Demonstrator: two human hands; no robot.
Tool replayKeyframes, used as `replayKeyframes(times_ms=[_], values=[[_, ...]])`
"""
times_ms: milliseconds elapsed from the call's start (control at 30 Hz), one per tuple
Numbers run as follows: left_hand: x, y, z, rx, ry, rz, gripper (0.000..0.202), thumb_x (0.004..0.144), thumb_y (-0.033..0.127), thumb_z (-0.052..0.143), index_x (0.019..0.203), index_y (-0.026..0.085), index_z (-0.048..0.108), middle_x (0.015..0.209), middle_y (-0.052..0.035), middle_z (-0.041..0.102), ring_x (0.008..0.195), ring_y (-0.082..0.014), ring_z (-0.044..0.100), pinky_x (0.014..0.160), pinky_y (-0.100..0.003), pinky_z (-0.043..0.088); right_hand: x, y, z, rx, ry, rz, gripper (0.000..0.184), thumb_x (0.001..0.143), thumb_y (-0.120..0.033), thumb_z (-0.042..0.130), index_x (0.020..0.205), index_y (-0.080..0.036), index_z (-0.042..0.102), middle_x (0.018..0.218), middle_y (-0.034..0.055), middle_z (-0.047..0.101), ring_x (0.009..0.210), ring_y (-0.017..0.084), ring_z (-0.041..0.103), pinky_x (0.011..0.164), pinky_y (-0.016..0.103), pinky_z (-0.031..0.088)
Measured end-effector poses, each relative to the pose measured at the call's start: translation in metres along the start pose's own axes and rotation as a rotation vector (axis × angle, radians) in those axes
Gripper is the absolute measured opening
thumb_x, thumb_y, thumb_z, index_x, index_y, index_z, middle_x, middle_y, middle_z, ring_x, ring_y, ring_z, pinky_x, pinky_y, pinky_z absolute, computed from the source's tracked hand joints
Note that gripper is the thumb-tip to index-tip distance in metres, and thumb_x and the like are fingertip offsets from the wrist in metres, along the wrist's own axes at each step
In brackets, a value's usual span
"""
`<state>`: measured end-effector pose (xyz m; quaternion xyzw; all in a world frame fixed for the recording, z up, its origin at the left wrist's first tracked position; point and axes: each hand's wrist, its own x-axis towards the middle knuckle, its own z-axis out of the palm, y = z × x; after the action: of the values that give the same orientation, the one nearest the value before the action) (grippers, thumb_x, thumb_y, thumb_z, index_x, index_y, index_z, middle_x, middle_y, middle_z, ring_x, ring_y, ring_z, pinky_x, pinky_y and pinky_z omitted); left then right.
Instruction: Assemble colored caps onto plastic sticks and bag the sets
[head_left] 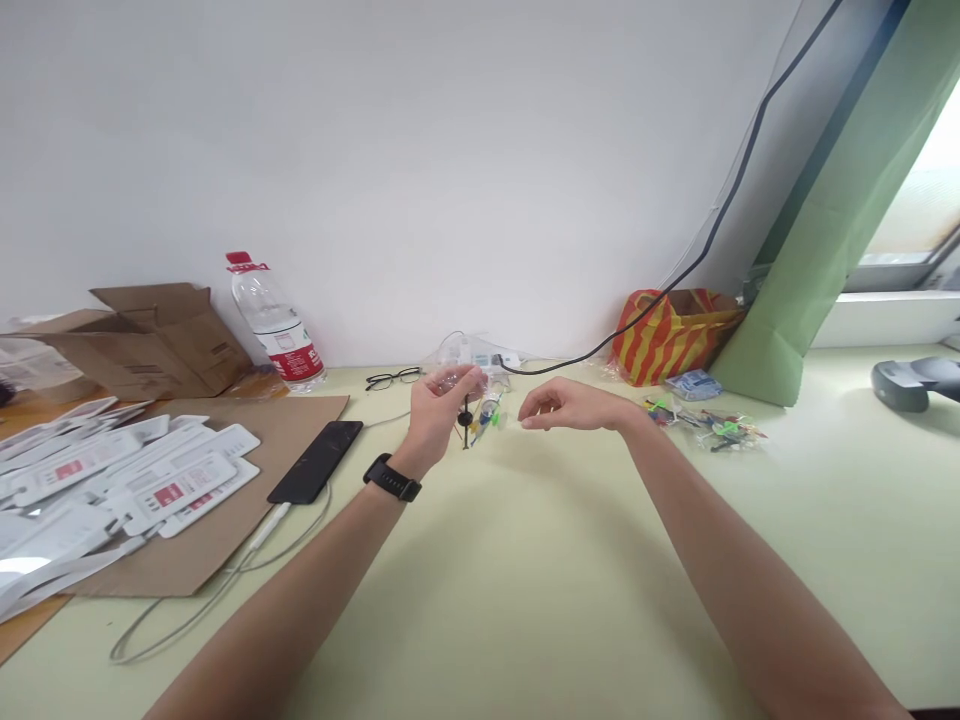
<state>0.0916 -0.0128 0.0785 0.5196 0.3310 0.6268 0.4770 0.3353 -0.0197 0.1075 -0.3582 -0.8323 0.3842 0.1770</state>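
Note:
My left hand (437, 410), with a black watch (392, 478) on its wrist, is closed in a pinch on a clear plastic bag (452, 378). Small coloured pieces (490, 412) in yellow, blue and green show just right of its fingers. A thin black part (465, 418) hangs below the fingertips; whether it is inside the bag I cannot tell. A short way to the right, my right hand (570, 404) hovers over the table with fingers loosely bent and a gap to the thumb. Nothing shows in it.
Bagged colourful pieces (720, 430) lie at right, before a striped bag (660, 335). Glasses (394, 378), a phone (315, 462) with its cable, and white cards (180, 480) on cardboard (300, 415) are left. Behind stand a bottle (281, 335) and a box (150, 345). A black cable (720, 215) crosses the wall.

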Motion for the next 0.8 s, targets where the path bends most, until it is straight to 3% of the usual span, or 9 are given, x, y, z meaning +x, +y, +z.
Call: replayKeyframes(times_ms=[200,333,433,600,733,800], values=[[0.009,0.015,-0.007,-0.081,0.014,0.012,0.032,0.072,0.038,0.089,0.090,0.013,0.078,0.081,-0.0069,0.077,0.071,-0.0142,0.070,0.072,-0.028,0.056,0.016,-0.005,0.015,0.114,0.137,-0.050,0.032,0.083,-0.049,0.073,0.085,-0.017,0.074,0.079,0.0034,0.070,0.071,0.015,0.058,0.060,0.025,0.043],[0.011,0.021,-0.013,0.007,0.023,-0.059,0.037,0.072,0.042,0.089,0.093,0.013,0.078,0.090,-0.0121,0.079,0.071,-0.0162,0.071,0.055,-0.023,0.050,0.008,-0.008,0.007,0.103,0.037,-0.099,0.033,0.086,-0.050,0.071,0.083,-0.018,0.071,0.077,0.0018,0.067,0.070,0.015,0.056,0.062,0.026,0.043],[0.011,0.023,-0.015,0.052,-0.050,-0.118,0.039,0.071,0.044,0.089,0.091,0.013,0.079,0.091,-0.0141,0.080,0.077,-0.0204,0.074,0.051,-0.022,0.047,0.000,-0.011,0.001,0.042,0.011,-0.092,0.033,0.084,-0.052,0.073,0.085,-0.019,0.074,0.081,0.0020,0.069,0.073,0.016,0.058,0.064,0.026,0.045],[0.001,0.028,-0.010,0.257,-0.246,-0.099,0.034,0.073,0.046,0.086,0.086,0.015,0.081,0.082,-0.0110,0.079,0.068,-0.0186,0.071,0.049,-0.023,0.046,0.007,-0.021,0.012,0.181,0.245,-0.129,0.043,0.083,-0.056,0.074,0.110,-0.022,0.071,0.102,0.0052,0.072,0.080,0.017,0.064,0.069,0.029,0.051],[-0.005,0.038,-0.005,0.347,-0.358,-0.098,0.035,0.075,0.048,0.085,0.090,0.016,0.082,0.084,-0.0112,0.078,0.073,-0.0214,0.072,0.049,-0.024,0.047,0.019,-0.030,0.022,0.258,0.450,-0.237,0.039,0.084,-0.059,0.072,0.088,-0.020,0.070,0.082,0.0031,0.067,0.071,0.016,0.057,0.065,0.029,0.048],[-0.003,0.044,-0.007,0.303,-0.390,-0.080,0.039,0.074,0.045,0.086,0.102,0.017,0.081,0.097,-0.0131,0.079,0.086,-0.0253,0.074,0.061,-0.028,0.055,0.019,-0.032,0.022,0.268,0.558,-0.265,0.039,0.085,-0.060,0.071,0.083,-0.020,0.069,0.076,0.0020,0.064,0.068,0.015,0.053,0.063,0.029,0.046]])
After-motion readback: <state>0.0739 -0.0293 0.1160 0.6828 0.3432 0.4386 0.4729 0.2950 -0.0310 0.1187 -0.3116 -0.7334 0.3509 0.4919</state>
